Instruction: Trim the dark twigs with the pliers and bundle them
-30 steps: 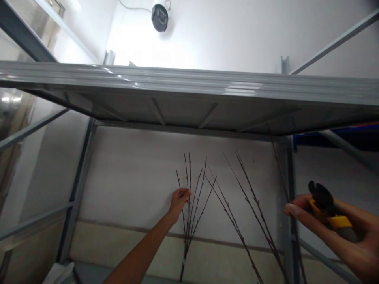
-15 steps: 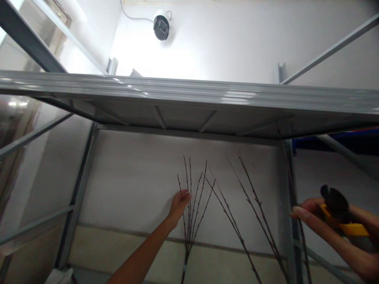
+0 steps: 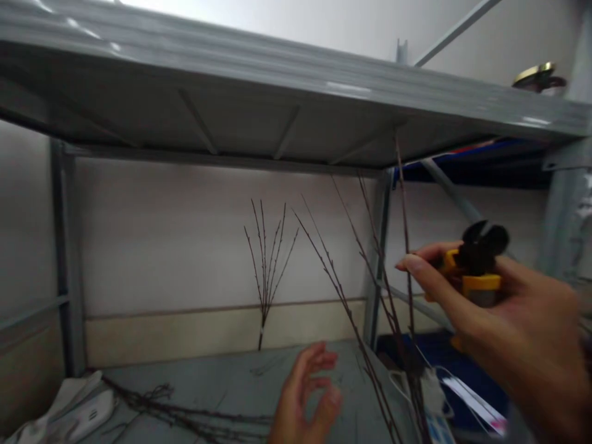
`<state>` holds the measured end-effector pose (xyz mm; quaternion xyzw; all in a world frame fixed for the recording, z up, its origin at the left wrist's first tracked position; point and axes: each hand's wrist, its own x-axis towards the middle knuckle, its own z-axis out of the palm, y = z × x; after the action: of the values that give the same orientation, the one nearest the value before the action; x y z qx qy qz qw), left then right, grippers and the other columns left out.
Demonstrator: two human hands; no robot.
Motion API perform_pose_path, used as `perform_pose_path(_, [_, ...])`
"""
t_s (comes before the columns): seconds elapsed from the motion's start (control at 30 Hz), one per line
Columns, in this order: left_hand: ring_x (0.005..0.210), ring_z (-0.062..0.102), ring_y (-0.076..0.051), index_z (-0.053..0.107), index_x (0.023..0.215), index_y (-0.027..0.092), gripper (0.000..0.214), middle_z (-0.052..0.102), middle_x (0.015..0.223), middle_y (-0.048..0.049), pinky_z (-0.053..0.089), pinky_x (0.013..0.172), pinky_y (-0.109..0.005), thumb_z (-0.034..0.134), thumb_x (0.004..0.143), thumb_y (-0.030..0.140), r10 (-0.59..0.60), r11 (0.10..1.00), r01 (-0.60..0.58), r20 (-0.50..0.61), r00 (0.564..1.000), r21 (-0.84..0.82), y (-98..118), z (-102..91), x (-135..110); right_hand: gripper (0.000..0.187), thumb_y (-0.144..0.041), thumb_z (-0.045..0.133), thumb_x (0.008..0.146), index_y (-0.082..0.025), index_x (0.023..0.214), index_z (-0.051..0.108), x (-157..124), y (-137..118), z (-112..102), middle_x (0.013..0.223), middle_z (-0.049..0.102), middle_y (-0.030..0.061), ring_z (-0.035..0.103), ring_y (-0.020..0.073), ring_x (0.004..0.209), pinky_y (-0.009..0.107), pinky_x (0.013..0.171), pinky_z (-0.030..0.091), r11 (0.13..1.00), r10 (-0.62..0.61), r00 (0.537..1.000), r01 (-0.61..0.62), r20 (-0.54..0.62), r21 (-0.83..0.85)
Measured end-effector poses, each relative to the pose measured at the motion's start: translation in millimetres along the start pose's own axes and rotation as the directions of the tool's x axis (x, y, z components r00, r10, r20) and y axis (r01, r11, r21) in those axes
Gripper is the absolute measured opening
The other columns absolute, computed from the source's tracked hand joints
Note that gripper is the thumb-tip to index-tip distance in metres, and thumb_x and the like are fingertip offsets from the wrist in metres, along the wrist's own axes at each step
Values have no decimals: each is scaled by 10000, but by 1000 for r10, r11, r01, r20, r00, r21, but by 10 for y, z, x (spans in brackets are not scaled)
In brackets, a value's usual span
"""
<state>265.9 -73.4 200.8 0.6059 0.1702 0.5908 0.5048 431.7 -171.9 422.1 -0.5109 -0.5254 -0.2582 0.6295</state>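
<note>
My right hand point(image 3: 504, 308) holds a pair of cutters point(image 3: 483, 246) with black jaws and yellow parts, and pinches a long dark twig point(image 3: 403, 209) between thumb and forefinger. Other twigs point(image 3: 342, 296) fan up to the left of that hand, their lower parts joining near the bottom of the view. My left hand point(image 3: 308, 394) is low in the middle, its fingers curved and apart with nothing in them. Behind it, a small spray of budded twigs point(image 3: 264, 290) stands upright near the back wall. More dark branches point(image 3: 185, 416) lie on the grey shelf point(image 3: 222, 370) at the left.
An upper metal shelf point(image 3: 277, 74) crosses overhead. A grey post point(image 3: 564, 209) rises at the right. At the lower left lies a white object point(image 3: 87, 413) beside cloth. White cables point(image 3: 432, 388) and a dark blue surface point(image 3: 481, 364) are at the lower right.
My view has tilted down and turned right. My left hand has left the small twig spray and moved down toward me. The right hand still holds the cutters and twig.
</note>
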Motion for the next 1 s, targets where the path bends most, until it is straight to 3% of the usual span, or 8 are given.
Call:
perform_pose_path(0.1, [1128,661,-329,681,1241,283,551,712,1215,-156,543,929,-442,785,759,530,-205,944,238,160,966,-229,104,404,-493,221,-468,749,793,-250,797,707,-177,-184,24,716,694,-15,639,182,622,316,600,494,997,40,997,-45,66,69])
perform_pose_path(0.2, [953,711,-304,764,973,229,345,769,985,-128,594,754,-385,783,771,508,-343,891,379,174,923,-252,268,513,-727,176,-404,732,828,-239,789,688,-339,-165,24,720,687,-14,620,164,612,289,567,478,992,83,989,-94,124,90])
perform_pose_path(0.33, [829,678,-248,784,949,188,352,740,902,-98,588,669,-329,740,811,509,-382,904,389,73,921,-180,395,383,-840,160,-381,733,833,-231,804,685,-524,-85,-1,720,692,-9,608,155,595,279,541,467,980,127,978,-150,166,132])
perform_pose_path(0.47, [838,672,-228,719,1162,149,459,713,959,-105,587,693,-331,709,852,487,-398,898,406,78,914,-167,353,278,-915,162,-374,729,838,-218,818,689,-666,-59,68,744,705,13,603,155,597,281,532,473,956,140,967,-188,214,224])
perform_pose_path(0.63, [1202,607,-270,506,1430,230,602,629,1320,-144,498,1010,-413,668,899,462,-345,938,337,-141,928,-78,201,183,-1191,122,-305,728,837,-200,800,677,-811,-120,233,748,703,13,606,147,625,273,570,475,944,100,971,-161,217,289])
perform_pose_path(0.73, [1332,507,-282,520,1425,277,581,508,1482,-125,427,1099,-433,710,883,369,-267,957,276,-103,958,87,118,85,-1446,130,-308,727,836,-199,795,668,-866,-170,312,729,676,-3,583,138,616,267,563,458,935,95,963,-174,253,310])
perform_pose_path(0.87, [1264,559,-294,546,1408,316,642,452,1536,-107,508,999,-418,784,814,266,-274,942,281,-62,960,182,13,-17,-1708,172,-336,756,818,-198,797,656,-890,-241,414,701,620,-30,540,119,595,256,543,432,911,82,952,-191,294,367])
perform_pose_path(1.0, [1036,695,-273,553,1395,259,490,629,1359,-152,569,818,-379,660,921,320,-382,923,384,-52,923,27,-3,-63,-1838,206,-374,755,824,-202,802,645,-872,-317,531,690,598,-39,529,117,586,257,538,429,905,44,951,-168,307,391])
